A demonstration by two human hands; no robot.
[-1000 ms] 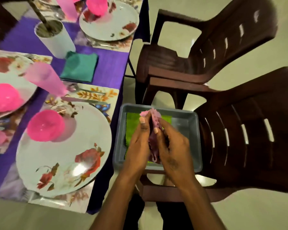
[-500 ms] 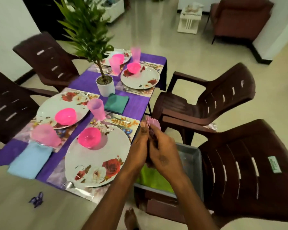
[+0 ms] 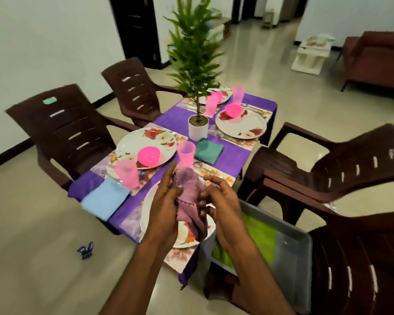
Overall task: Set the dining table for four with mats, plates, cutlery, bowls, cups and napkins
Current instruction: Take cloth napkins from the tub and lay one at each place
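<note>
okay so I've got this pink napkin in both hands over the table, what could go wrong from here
Two risks, both likely small. The pink napkin hangs between your left hand and right hand just in front of the nearest pink cup; a sweep forward could tip that cup. The blue napkin already juts past the table edge, so brushing it might drop it to the floor.

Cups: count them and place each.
4. One cup by the blue napkin, one by the teal napkin, two at the far end by the plant; others may be hidden.

Mauve napkin (image 3: 189,196); purple tablecloth (image 3: 228,155); floral plates (image 3: 146,142).
</note>
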